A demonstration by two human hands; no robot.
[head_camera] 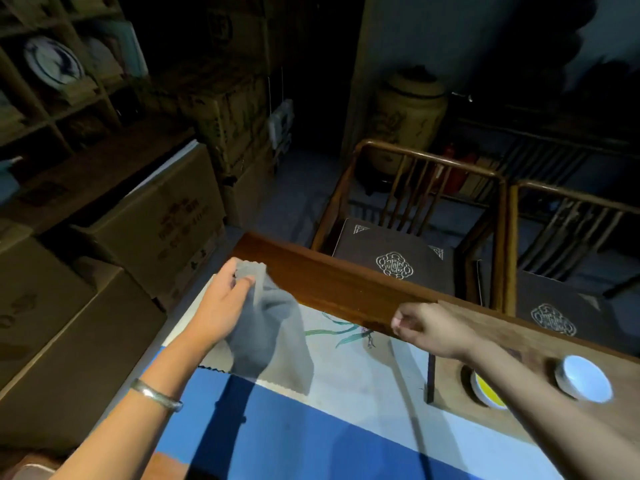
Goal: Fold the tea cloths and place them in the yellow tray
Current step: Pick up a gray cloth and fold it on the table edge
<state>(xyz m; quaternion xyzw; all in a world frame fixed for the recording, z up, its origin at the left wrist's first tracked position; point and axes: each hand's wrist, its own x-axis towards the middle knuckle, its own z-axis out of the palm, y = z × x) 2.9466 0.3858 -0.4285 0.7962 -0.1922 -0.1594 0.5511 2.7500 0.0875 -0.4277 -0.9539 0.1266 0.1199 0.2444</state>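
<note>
- My left hand (225, 303) has a grey cloth (270, 334) pinched by its top corner, fingers curled round the zigzag edge, up near the far left corner of the table (332, 289).
- The cloth hangs limp and bunched from that pinch; its lower hem just meets the blue-and-white mat (311, 438). No fold in it yet, by the look of it.
- My right hand (415, 323) is out over the table's far rail, fingers loosely curled. I can see nothing in it, though it's blurred, so I won't swear to the fingertips.
- Off to the right, two small dishes on a wooden board (519, 358): one white cup (583, 377), one with a yellow inside (486, 389), half hidden under my right forearm.
- A yellow tray as such? I can't pick one out from here.
- My read: early days. This one cloth is lifted but unfolded, nothing is stowed, and I can't see any other cloths.
- Left to do: get a second corner in my right hand, spread it, fold it, find the tray.
</note>
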